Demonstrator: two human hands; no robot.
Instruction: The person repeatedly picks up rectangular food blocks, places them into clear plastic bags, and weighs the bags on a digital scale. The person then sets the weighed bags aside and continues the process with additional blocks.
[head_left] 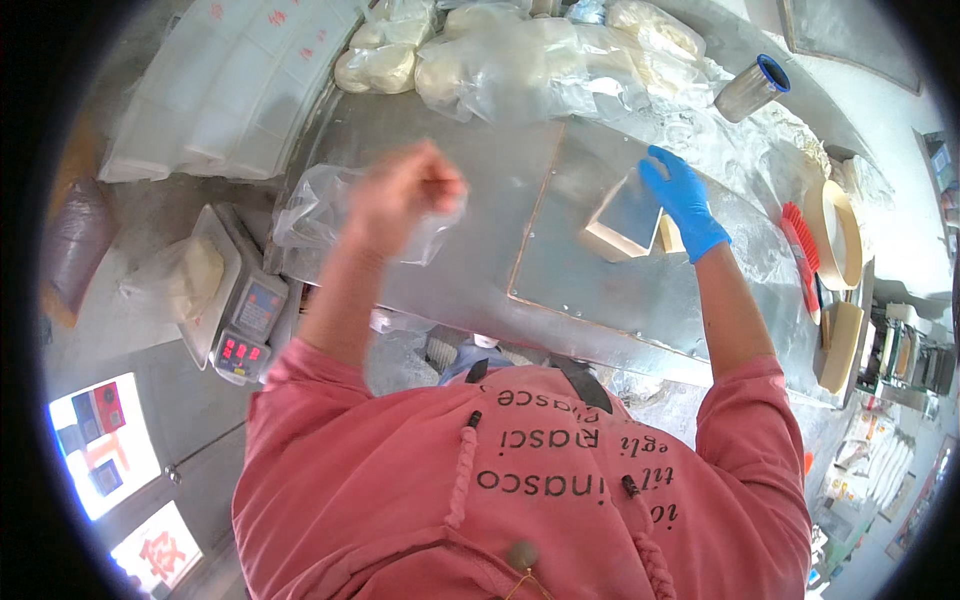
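My left hand point(408, 192), bare and smeared by motion, is over the left part of the metal worktop point(480, 240). Its fingers look curled, but I cannot make out whether anything is in them. Clear plastic film point(315, 215) lies crumpled beside and beneath it. A blue glove covers my right hand point(685, 200), whose fingers are against the far right edge of a box-like block point(625, 215). That block has a shiny metal face and pale, wood-like sides, and it looks tilted. The glove hides part of its right side.
Plastic-wrapped dough point(530, 60) lines the back. A blue-rimmed metal cylinder point(750, 90) stands near flour. Right are a red brush point(800, 250), a pale ring point(833, 235) and a pale block point(842, 345). Left are a digital scale point(245, 320) bearing a bag and stacked white bins point(220, 90).
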